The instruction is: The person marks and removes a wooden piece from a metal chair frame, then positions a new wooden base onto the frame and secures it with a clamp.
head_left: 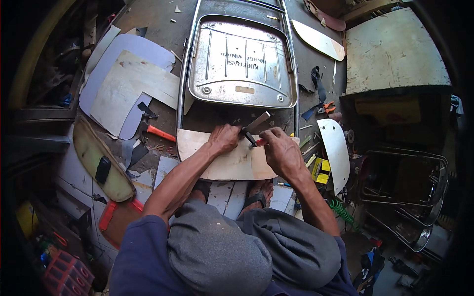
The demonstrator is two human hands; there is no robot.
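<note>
A pale plywood panel (217, 165) with a curved near edge lies across the near end of a chrome chair frame (181, 93). A bar clamp (248, 135) with a silver bar, black jaw and red handle stands at the panel's far edge. My right hand (285, 154) is closed around the clamp's red handle. To the left of the clamp, my left hand (225, 138) has its fingers curled and pressed at the panel's far edge; its fingertips are partly hidden. Beyond both hands, the frame holds a worn metal seat pan (237, 74).
To the left lie a red-handled hammer (160, 132), plywood offcuts (118, 84) and an olive pad (101, 163) bearing a black phone-like object. On the right are orange-handled pliers (328, 108), a white curved panel (335, 153), a yellow box (321, 170) and a wooden-topped box (395, 54).
</note>
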